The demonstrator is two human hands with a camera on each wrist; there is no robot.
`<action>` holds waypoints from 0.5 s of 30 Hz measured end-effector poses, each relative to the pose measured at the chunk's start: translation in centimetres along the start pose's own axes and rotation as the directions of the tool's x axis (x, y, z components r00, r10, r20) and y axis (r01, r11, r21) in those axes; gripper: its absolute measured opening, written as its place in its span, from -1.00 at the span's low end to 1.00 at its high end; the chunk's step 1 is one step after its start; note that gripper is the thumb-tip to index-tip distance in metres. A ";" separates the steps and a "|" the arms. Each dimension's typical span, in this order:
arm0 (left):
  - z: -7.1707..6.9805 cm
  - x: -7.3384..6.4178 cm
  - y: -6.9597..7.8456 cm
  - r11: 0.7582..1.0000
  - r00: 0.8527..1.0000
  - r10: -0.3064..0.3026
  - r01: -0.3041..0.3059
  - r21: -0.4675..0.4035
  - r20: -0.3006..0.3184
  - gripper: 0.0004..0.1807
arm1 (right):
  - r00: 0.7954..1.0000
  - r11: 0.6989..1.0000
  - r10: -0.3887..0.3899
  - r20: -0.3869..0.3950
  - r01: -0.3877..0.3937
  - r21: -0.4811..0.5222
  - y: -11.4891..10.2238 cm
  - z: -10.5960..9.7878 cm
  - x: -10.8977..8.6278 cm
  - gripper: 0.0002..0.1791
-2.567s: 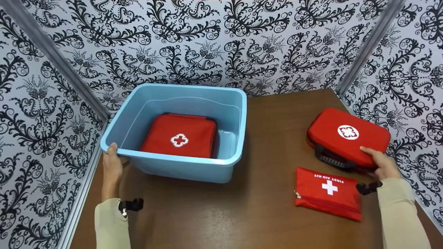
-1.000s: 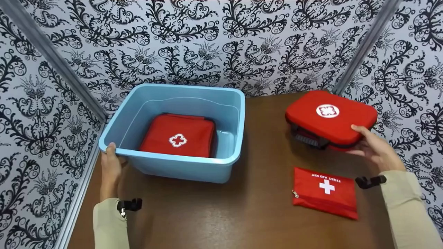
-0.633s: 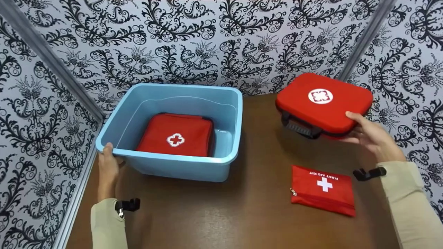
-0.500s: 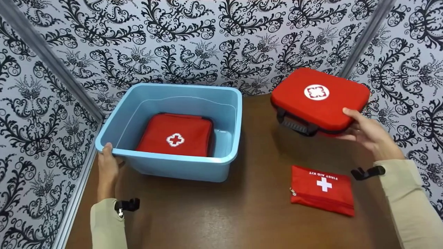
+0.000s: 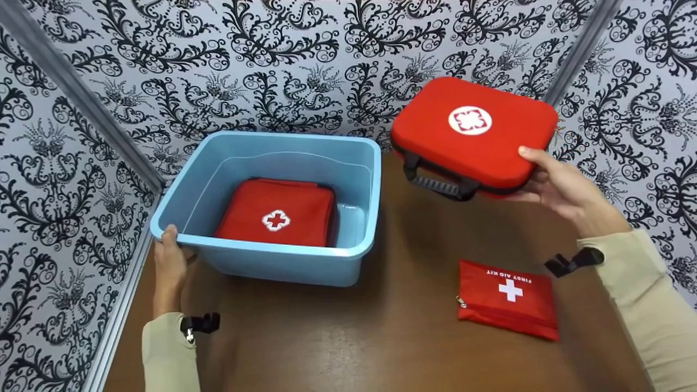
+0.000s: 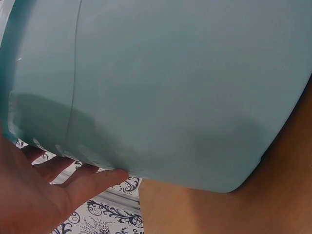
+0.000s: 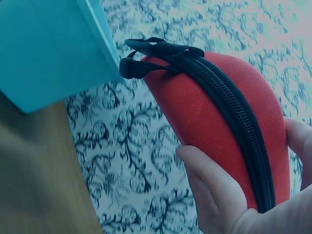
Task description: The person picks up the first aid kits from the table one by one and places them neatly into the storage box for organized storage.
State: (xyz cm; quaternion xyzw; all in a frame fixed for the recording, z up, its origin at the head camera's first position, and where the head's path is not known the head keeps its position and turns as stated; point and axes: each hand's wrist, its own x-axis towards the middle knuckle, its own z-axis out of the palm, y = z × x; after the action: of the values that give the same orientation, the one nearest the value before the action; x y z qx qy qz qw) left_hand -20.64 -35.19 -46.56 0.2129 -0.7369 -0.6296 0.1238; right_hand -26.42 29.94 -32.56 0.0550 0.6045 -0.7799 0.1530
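Observation:
My right hand (image 5: 569, 193) holds a red hard-shell first aid case (image 5: 506, 133) by its right end, thumb on top and fingers below. The case hangs above the table, right of the blue plastic tub (image 5: 272, 249), its black handle facing me. In the right wrist view, the black zipper runs along the end of the case (image 7: 195, 107) between thumb and fingers. My left hand (image 5: 170, 267) grips the tub's front left corner, thumb over the rim. Inside the tub lies a red first aid bag (image 5: 305, 218) with a white-edged cross.
A flat red first aid pouch (image 5: 490, 299) with a white cross and zipper lies on the brown table (image 5: 337, 337), front right. Patterned wall panels (image 5: 326, 65) close off the back and both sides.
My right hand has lifted the first aid case off the table and carried it up and left, toward the tub. The left hand has stayed on the tub's rim.

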 end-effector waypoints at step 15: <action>0.0 0.1 0.0 0.998 0.999 0.039 -0.038 0.040 -0.015 -0.27 | 0.997 0.999 0.000 0.077 0.003 -0.036 -1.8 7.7 0.4 -0.40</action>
State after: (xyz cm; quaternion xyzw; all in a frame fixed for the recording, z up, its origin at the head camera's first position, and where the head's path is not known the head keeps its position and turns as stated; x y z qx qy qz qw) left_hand -20.72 -35.19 -46.57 0.2061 -0.7521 -0.6107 0.1376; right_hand -26.55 22.95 -28.94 0.0219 0.6122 -0.7704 0.1766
